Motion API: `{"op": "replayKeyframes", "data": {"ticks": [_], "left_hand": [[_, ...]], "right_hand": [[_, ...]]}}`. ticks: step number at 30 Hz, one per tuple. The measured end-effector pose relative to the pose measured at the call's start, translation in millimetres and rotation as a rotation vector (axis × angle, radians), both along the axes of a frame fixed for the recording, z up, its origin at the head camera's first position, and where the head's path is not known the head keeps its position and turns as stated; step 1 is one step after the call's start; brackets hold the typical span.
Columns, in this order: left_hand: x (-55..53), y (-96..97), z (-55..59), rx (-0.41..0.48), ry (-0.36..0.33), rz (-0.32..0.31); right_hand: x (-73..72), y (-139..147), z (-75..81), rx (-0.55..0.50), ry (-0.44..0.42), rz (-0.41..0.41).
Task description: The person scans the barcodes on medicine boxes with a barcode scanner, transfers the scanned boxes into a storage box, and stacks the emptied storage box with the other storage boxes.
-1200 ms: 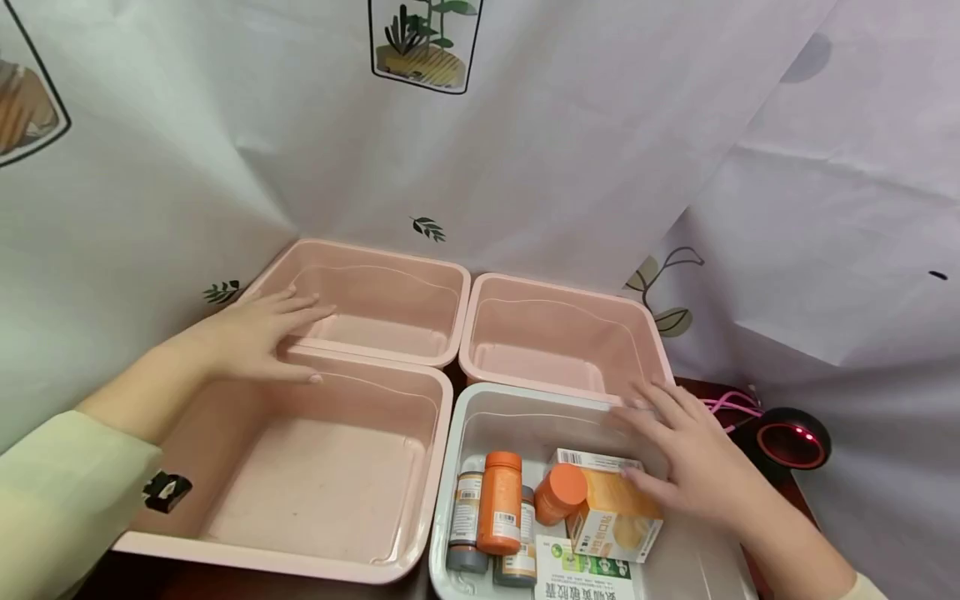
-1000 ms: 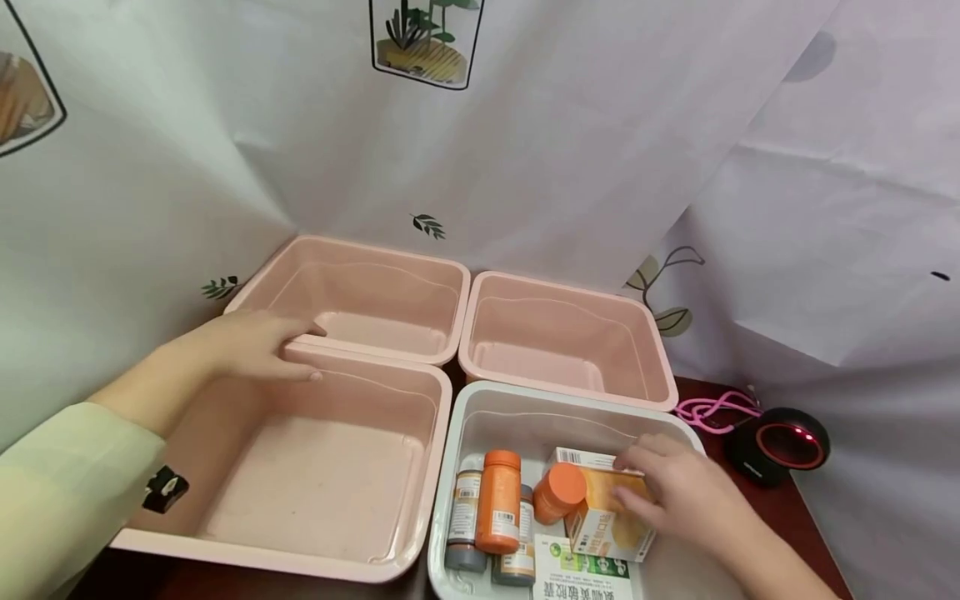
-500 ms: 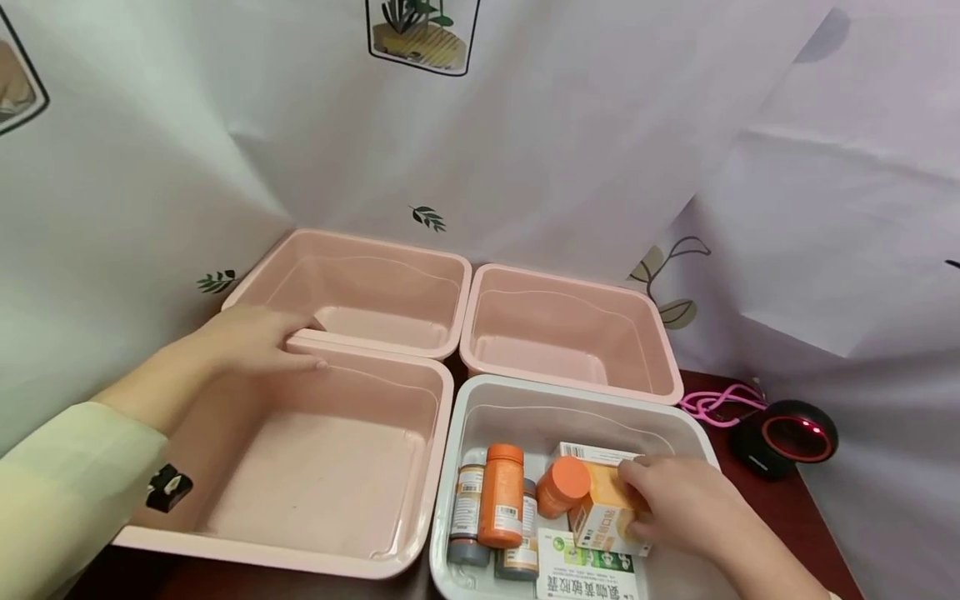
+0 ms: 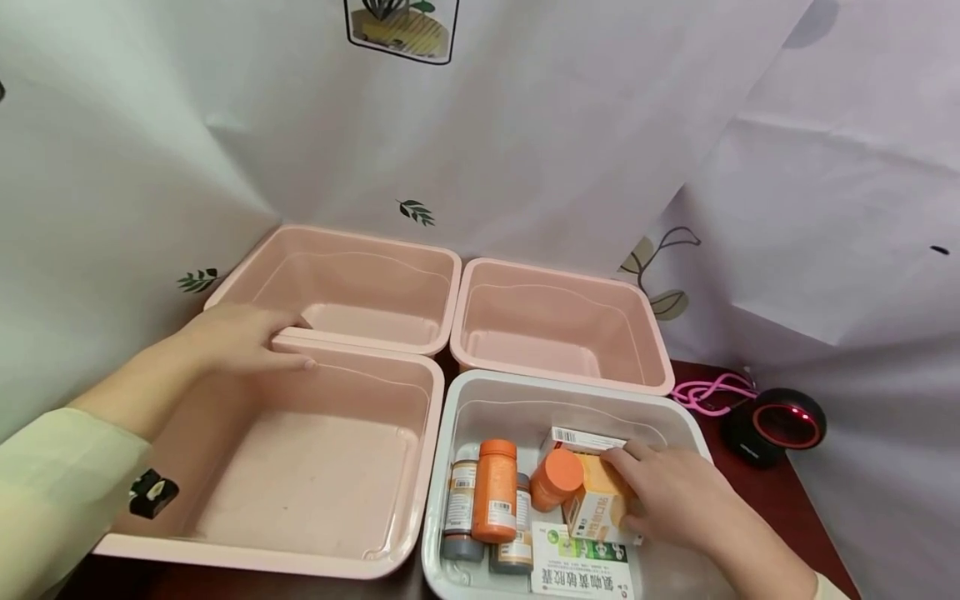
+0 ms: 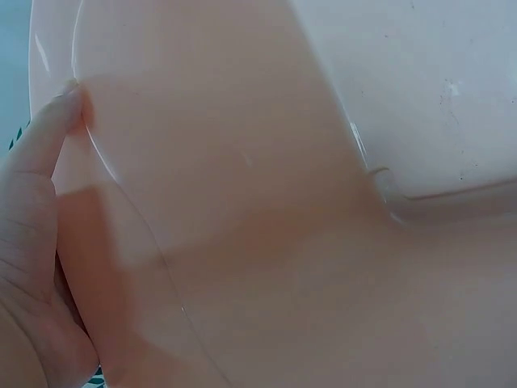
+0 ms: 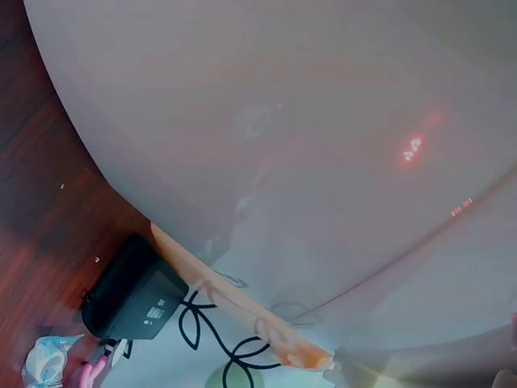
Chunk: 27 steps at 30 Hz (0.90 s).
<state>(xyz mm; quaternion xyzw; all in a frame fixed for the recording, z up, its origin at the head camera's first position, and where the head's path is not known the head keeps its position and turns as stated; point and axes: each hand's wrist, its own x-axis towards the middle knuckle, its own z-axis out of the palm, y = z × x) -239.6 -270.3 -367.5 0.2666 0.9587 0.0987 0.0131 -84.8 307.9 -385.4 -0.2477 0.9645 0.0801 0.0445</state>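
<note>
My left hand (image 4: 236, 335) grips the adjoining rims of the front-left pink bin (image 4: 431, 417) and the back-left pink bin (image 4: 375, 248). Its thumb lies against the front bin's inner wall, as the left wrist view shows; the fingertips dip behind the rims. Inside the grey bin (image 4: 480, 379), my right hand (image 4: 678, 496) holds an orange-and-white medicine box (image 4: 594, 517), fingers over its top and thumb at its near right side. Against that box leans an orange-capped bottle (image 4: 557, 477). An orange bottle (image 4: 495, 493) lies over brown-labelled bottles (image 4: 461, 504) at the left.
Behind the held box is a white carton (image 4: 585, 439); a flat white-and-green medicine box (image 4: 581, 571) lies in front. A third pink bin (image 4: 555, 271) stands back right. On the dark table sits a black device (image 4: 772, 425) with a pink cord (image 4: 708, 396). Curtains (image 4: 562, 150) hang close behind.
My right hand has come down into the grey bin and taken hold of the orange-and-white box, tilting it slightly. My left fingers have curled over the rims. The view has shifted slightly.
</note>
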Motion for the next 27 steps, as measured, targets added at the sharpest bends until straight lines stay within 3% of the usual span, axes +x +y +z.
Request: {"op": "replayKeyframes", "data": {"ticks": [10, 20, 23, 27], "left_hand": [[0.9, -1.9, 0.0, -0.003, -0.01, 0.013], [3.2, -4.3, 1.0, -0.001, -0.024, 0.027], [3.3, -4.8, 1.2, 0.001, -0.028, 0.031], [0.5, -2.5, 0.8, 0.012, -0.03, 0.02]], "right_hand": [[-1.8, -1.3, 3.3, 0.012, -0.058, 0.003], [-1.0, -2.0, 3.5, -0.058, -0.005, -0.023], [-1.0, -2.8, 5.4, -0.151, 0.023, -0.033], [1.0, 1.6, 9.5, -0.401, 0.046, -0.048]]}}
